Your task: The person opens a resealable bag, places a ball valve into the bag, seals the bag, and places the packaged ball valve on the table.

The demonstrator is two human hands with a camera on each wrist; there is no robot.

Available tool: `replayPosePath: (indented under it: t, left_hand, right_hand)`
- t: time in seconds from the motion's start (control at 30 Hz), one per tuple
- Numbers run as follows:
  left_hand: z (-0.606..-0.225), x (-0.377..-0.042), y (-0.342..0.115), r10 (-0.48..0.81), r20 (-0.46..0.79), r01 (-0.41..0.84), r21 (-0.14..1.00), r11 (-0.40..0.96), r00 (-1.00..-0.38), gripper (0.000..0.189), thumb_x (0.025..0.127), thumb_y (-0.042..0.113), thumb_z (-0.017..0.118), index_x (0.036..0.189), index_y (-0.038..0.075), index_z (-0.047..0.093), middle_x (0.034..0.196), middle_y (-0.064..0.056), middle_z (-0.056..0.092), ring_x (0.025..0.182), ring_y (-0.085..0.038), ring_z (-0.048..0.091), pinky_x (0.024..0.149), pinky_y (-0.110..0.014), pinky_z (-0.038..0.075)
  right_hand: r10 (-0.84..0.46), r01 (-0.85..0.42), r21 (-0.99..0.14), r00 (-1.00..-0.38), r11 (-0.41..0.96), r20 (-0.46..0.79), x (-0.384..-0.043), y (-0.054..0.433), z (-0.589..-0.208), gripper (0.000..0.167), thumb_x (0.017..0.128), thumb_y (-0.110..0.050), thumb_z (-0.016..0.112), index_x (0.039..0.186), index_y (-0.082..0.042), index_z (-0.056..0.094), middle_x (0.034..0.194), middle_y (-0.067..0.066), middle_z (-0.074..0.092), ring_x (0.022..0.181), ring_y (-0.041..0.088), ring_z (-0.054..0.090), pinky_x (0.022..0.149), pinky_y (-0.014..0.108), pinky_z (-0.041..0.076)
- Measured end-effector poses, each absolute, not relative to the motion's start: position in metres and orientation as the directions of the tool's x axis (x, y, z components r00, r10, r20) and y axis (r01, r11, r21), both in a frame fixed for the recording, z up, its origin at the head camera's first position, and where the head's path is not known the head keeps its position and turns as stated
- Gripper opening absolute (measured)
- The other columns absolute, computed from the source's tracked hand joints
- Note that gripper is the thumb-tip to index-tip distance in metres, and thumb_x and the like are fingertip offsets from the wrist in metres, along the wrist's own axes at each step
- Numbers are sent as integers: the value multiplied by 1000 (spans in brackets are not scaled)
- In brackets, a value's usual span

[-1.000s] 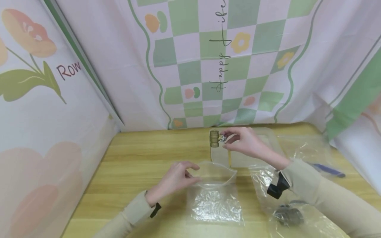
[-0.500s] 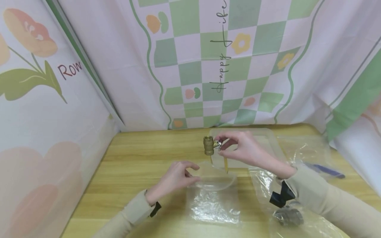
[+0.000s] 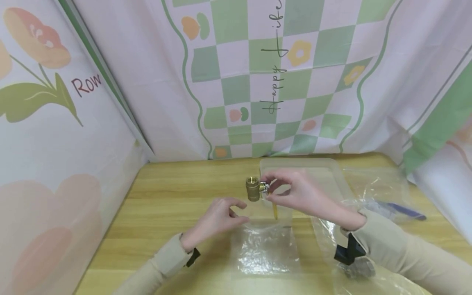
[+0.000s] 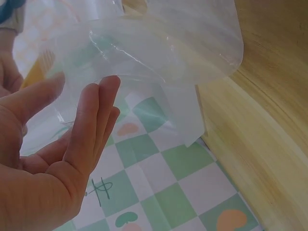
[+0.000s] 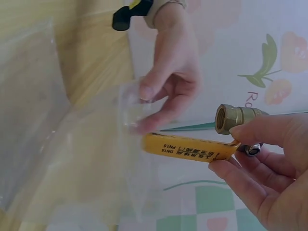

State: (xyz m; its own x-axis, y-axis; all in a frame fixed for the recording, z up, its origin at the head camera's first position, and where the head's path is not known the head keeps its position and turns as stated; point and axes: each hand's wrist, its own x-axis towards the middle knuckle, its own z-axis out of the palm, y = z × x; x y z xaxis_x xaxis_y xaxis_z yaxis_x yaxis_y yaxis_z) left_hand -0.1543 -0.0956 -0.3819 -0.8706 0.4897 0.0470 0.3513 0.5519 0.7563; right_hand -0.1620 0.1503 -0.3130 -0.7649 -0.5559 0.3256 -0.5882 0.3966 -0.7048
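Note:
A brass ball valve [image 3: 253,190] hangs above the tabletop, upright in the head view. My right hand [image 3: 298,190] pinches it by its handle side, between thumb and fingers. In the right wrist view the valve's yellow lever handle [image 5: 187,148], printed with black lettering, points toward my left hand [image 5: 175,72]. A clear zip bag [image 3: 267,252] lies on the table with its mouth raised. At that mouth, my left hand [image 3: 221,219] has thumb and fingers spread apart, touching the film. The left wrist view shows those fingers extended against the translucent bag [image 4: 207,38].
A translucent plastic tray [image 3: 328,172] lies at the back of the wooden table. To the right are more clear bags, one with a blue strip-like item [image 3: 407,211] and one with a dark object [image 3: 359,268]. Printed curtains [image 3: 236,90] hang behind.
My right hand has brought the valve down and left, from over the tray toward the bag's mouth, and the valve's opening has tipped into view. The left hand has hardly moved.

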Motion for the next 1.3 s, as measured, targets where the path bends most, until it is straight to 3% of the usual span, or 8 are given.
replayPosePath:
  t: [0.37, 0.47, 0.73, 0.93, 1.1, 1.3]
  left_hand:
    - [-381, -155, -96, 499, 66, 373, 751, 545, -864, 37, 84, 19, 79, 114, 0, 70, 117, -17, 72, 77, -18, 75, 64, -12, 58]
    - [-381, -155, -97, 506, 61, 370, 758, 537, -861, 38, 83, 17, 79, 116, -1, 68, 118, -18, 72, 77, -19, 75, 63, -12, 57]
    - [-381, -154, -97, 516, 36, 347, 780, 521, -856, 42, 81, 14, 80, 118, -2, 67, 120, -19, 70, 77, -18, 75, 62, -12, 58]
    - [-384, -153, -95, 530, 33, 348, 788, 508, -847, 46, 79, 14, 82, 119, -3, 66, 121, -21, 70, 76, -17, 75, 63, -12, 58]
    - [-384, -152, -91, 524, 9, 329, 787, 522, -852, 50, 79, 17, 83, 122, -3, 65, 124, -20, 68, 78, -17, 75, 63, -12, 58]
    - [-386, -151, -88, 524, 20, 346, 771, 534, -852, 52, 80, 18, 82, 123, -3, 63, 126, -20, 67, 79, -15, 75, 64, -10, 57]
  right_hand:
    - [-628, -678, -598, -699, 428, 342, -161, 152, -338, 37, 76, 10, 72, 112, -1, 68, 104, 14, 75, 82, 22, 74, 67, 13, 60]
    - [-664, -723, -556, -655, 410, 361, -162, 153, -343, 37, 76, 10, 72, 111, -1, 69, 101, 13, 75, 80, 21, 73, 67, 11, 59]
    - [-741, -865, -312, -499, 393, 449, -161, 148, -351, 35, 71, 14, 69, 98, -8, 72, 88, 3, 75, 73, 9, 69, 64, 10, 57]
    - [-759, -839, -234, -545, 492, 357, -156, 144, -351, 37, 68, 15, 70, 95, -10, 70, 86, 4, 73, 75, 15, 70, 66, 12, 57]
    - [-774, -829, -177, -558, 530, 298, -153, 139, -353, 35, 67, 16, 68, 91, -9, 69, 80, 4, 72, 66, 13, 66, 57, 7, 51]
    - [-763, -781, -70, -621, 620, 178, -149, 129, -354, 29, 70, 13, 72, 90, -8, 70, 74, 6, 69, 54, 9, 58, 47, 5, 43]
